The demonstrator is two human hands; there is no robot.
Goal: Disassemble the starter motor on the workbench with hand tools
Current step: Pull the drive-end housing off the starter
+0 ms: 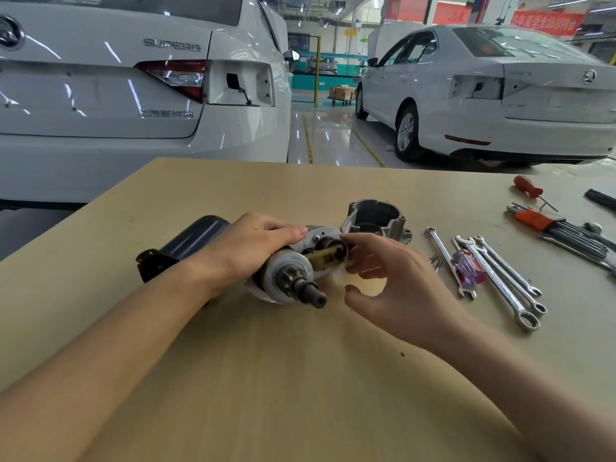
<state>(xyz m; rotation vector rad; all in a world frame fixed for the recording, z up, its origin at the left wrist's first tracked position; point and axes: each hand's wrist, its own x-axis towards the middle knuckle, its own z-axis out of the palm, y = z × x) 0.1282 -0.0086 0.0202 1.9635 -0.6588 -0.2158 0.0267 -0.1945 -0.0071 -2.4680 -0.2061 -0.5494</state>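
Note:
The starter motor (196, 240) lies on its side in the middle of the workbench (300, 378), black body to the left, pinion gear and shaft (301, 285) pointing toward me. My left hand (253, 245) grips it from above, fingers curled over the white end plate. My right hand (390, 278) is just right of the exposed lever and plunger part (328, 255), fingers bent and fingertips at that part. Whether they pinch it is unclear. The removed aluminium nose housing (376, 220) stands behind it.
Right of the motor lie several combination wrenches (500, 278), a clear-handled screwdriver (468, 270), a few small screws (435, 261), a hex key set in a red holder (550, 225) and a red screwdriver (528, 188). Two white cars stand beyond the bench.

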